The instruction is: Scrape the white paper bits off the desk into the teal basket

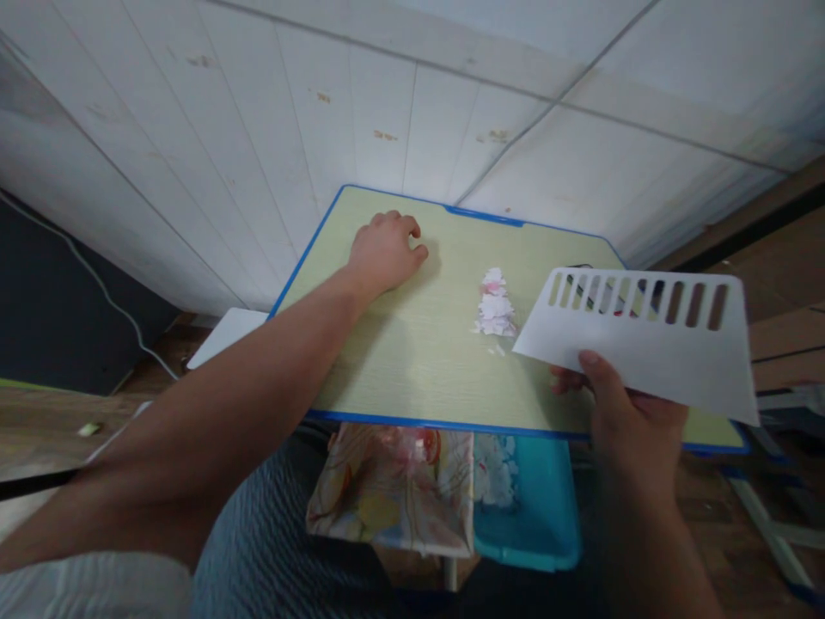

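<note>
My right hand (628,413) grips a white slotted sheet (644,344) by its lower edge, thumb on top. A row of rounded slots runs along the sheet's far side, and it is held above the right part of the small table (412,370). My left hand (387,249) rests on the far left part of the tabletop. Its fingers are curled, with a gap between thumb and forefinger and nothing visible in it. Between my hands lies a heap of small white paper scraps (495,305), some tinted pink, with a few loose bits below it.
Below the table's near edge are a blue plastic bin (541,507) with white scraps inside and a patterned, cloth-like container (387,507) holding something pinkish. A white panelled wall (380,103) stands behind the table. Some dark thin items lie partly hidden behind the sheet.
</note>
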Demonstrator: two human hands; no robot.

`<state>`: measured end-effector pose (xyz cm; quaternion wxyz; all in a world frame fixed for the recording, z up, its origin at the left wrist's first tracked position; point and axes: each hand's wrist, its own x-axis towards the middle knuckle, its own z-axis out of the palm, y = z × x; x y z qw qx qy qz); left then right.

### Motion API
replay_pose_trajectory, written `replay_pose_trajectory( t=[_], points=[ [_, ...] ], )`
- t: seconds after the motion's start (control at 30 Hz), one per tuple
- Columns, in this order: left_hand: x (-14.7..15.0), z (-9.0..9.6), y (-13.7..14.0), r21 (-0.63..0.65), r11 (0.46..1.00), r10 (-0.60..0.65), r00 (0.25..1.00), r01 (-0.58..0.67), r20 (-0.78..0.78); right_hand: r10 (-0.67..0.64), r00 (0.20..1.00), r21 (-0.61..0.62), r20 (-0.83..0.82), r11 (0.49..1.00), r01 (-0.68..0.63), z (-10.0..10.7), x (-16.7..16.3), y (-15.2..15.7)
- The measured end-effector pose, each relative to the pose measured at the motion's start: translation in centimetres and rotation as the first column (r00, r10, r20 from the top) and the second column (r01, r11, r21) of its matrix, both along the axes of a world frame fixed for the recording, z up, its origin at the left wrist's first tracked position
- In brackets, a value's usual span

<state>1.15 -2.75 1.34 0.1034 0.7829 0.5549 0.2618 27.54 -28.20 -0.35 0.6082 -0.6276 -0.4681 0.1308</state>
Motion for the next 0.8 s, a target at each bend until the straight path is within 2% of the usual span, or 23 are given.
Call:
replay_pose_trajectory(
  t=[0.07, 0.33, 0.5, 0.67, 0.8],
  points=[
    [-0.1, 0.1, 0.0, -0.007, 1.000, -0.003, 1.000, 0.003, 0.007, -0.031, 1.000, -0.006, -0.001, 0.999, 0.031, 0.2, -0.1, 0.6],
    [-0.2, -0.4, 0.2, 0.031, 1.000, -0.005, 1.000, 0.004, 0.019, 0.030, 0.989, -0.080, 0.142, 0.997, -0.018, -0.3, 0.3, 0.7],
    [-0.3, -0.5, 0.3, 0.035, 0.999, -0.012, 1.000, 0.011, 0.026, 0.072, 0.984, -0.108, 0.164, 0.993, -0.055, -0.3, 0.5, 0.0],
    [-0.2, -0.4, 0.3, 0.031, 0.999, -0.010, 1.000, 0.009, 0.024, 0.172, 0.978, -0.156, 0.122, 0.976, -0.152, 0.2, 1.4, -1.3],
    [-0.1, -0.6, 0.5, 0.036, 0.999, -0.005, 1.000, 0.004, 0.017, 0.236, 0.972, -0.207, 0.003, 0.951, -0.231, 0.5, 2.7, -1.7]
  ],
)
